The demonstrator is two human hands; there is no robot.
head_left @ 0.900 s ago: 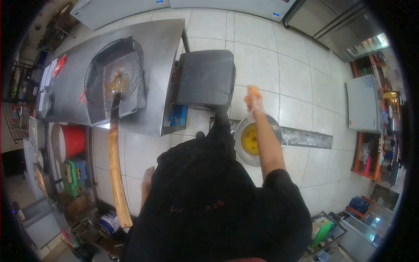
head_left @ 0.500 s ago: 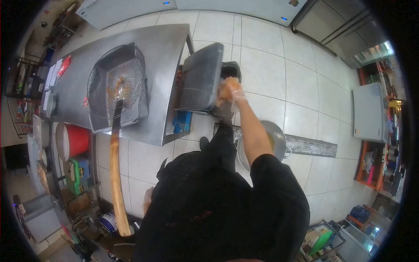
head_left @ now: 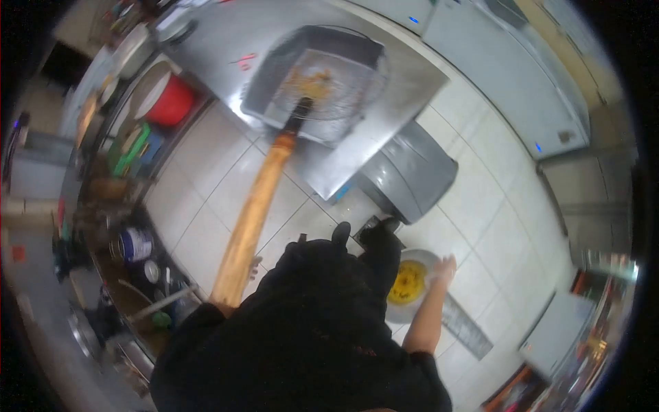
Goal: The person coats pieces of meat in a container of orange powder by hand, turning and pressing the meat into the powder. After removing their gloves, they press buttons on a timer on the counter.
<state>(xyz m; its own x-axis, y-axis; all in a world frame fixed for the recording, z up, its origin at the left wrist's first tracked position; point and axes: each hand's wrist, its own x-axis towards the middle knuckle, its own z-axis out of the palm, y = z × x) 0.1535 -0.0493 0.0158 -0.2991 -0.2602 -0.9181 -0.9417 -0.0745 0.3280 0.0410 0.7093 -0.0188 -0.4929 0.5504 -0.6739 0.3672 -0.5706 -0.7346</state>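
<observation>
My right hand is beside the rim of a metal pot of yellow liquid with dark bits, fingers apart and nothing visible in them. Partly behind a long wooden handle, the fingers of my left hand show; whether they grip it I cannot tell. The handle belongs to a wire strainer, whose basket lies in a grey tub with orange-brown crumbs. A grey bin lid lies down beside the steel table.
The steel table holds the tub and a small red item. At left are a red bucket and a shelf with a blue-and-white can. White chest freezers line the far side. A floor drain grate runs beside the pot.
My right hand has moved from the bin to the pot, and the orange clump in it is gone. The bin lid has come down. My view has turned and the wooden handle appears nearer.
</observation>
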